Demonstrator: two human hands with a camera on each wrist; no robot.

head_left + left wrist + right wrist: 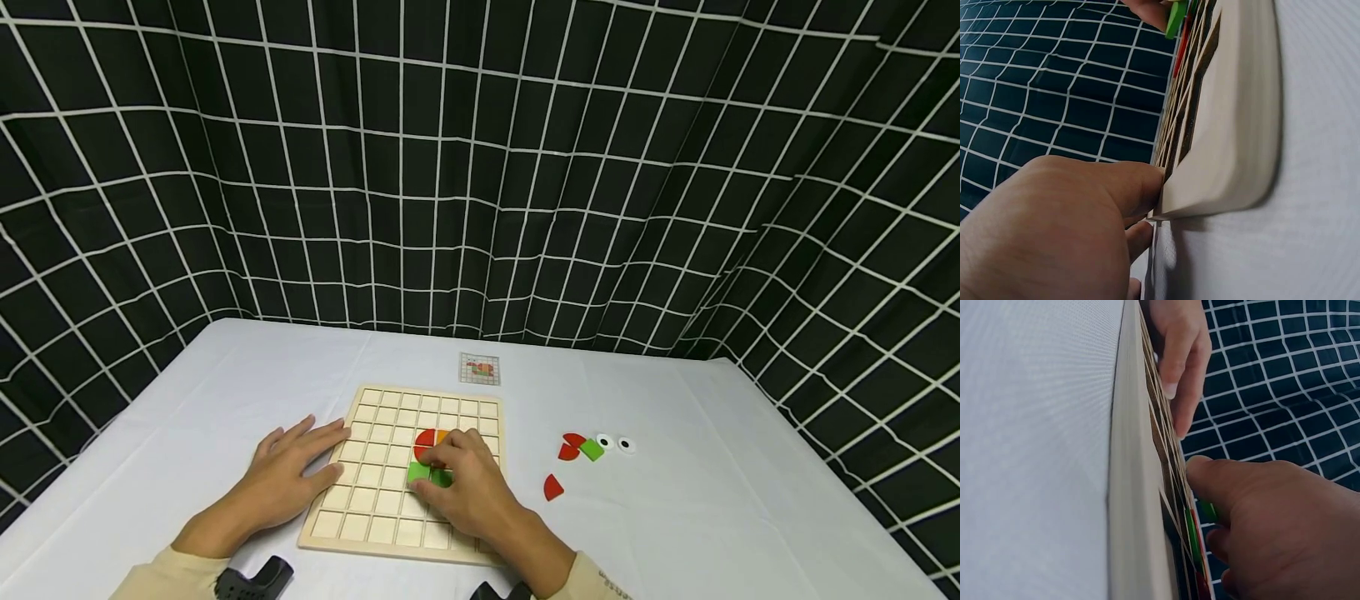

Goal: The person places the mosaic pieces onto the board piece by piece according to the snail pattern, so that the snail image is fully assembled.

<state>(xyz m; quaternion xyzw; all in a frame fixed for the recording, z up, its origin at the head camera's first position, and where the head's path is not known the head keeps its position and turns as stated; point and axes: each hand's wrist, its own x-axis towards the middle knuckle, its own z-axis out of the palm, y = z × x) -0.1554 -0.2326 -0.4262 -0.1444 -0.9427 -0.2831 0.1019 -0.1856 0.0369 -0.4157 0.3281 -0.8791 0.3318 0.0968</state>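
A light wooden grid board [375, 479] lies on the table. My left hand [281, 479] rests at its left edge, fingers spread, the fingertips and thumb touching the frame. Over the right part of the board, my right hand [472, 487] pinches a green tile [441, 478] between thumb and fingers; the hand partly hides it. Just left of it, a green square tile [418, 473] sits in a cell. Red quarter-round pieces [425, 438] and an orange piece [442, 436] lie in the cells above, partly covered by the right fingers.
Right of the board lie red quarter-round pieces [553, 487], a green tile [592, 450] and two white eye discs [626, 445]. Behind the board is a small picture card [479, 369] with a gridded coloured figure. A black curtain [450, 167] with white grid lines surrounds the white table [712, 500].
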